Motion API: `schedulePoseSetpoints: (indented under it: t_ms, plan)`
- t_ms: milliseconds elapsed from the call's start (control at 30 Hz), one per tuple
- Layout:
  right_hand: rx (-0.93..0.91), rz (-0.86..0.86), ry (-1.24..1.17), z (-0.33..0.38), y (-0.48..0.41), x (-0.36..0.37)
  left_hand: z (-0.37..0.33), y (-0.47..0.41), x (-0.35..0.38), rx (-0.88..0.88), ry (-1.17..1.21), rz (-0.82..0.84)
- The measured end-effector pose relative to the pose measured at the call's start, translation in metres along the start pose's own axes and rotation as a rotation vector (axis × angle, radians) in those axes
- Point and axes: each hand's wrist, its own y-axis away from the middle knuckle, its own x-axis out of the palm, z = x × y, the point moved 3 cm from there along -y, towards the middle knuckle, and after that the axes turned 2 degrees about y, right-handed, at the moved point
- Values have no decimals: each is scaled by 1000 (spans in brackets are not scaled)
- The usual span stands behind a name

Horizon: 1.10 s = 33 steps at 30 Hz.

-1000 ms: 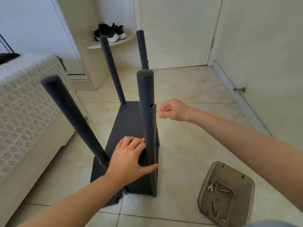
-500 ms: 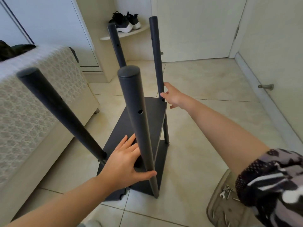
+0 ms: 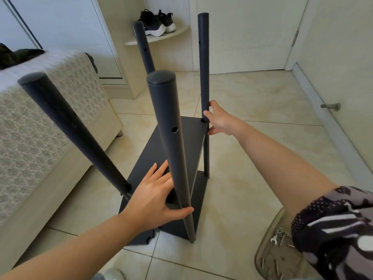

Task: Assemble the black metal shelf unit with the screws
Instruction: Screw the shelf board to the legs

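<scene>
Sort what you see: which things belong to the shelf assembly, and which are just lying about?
Job: black metal shelf unit; silver metal screws; brown translucent plastic tray holding them.
Lying about: black-and-white trainers; lace-covered bed; metal door stop.

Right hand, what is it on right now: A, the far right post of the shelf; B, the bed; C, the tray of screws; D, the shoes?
A: the right hand grips the far right post just above the upper shelf panel.
</scene>
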Motion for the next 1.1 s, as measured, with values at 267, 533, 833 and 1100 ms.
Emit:
schedulePoseSetpoints:
  t_ms: [267, 533, 833, 1100]
  plan:
    - [-53, 30, 78, -11, 9, -2, -1, -3, 0, 4, -25, -8]
    - [-30, 45, 79, -15, 12, -3, 4, -3, 5, 2, -52, 28]
    - [-38, 71, 167, -15, 55, -16, 4, -4, 8, 44, -115, 29]
    - [-183, 181, 431, -9, 149, 5, 9, -12, 4, 34, -164, 251]
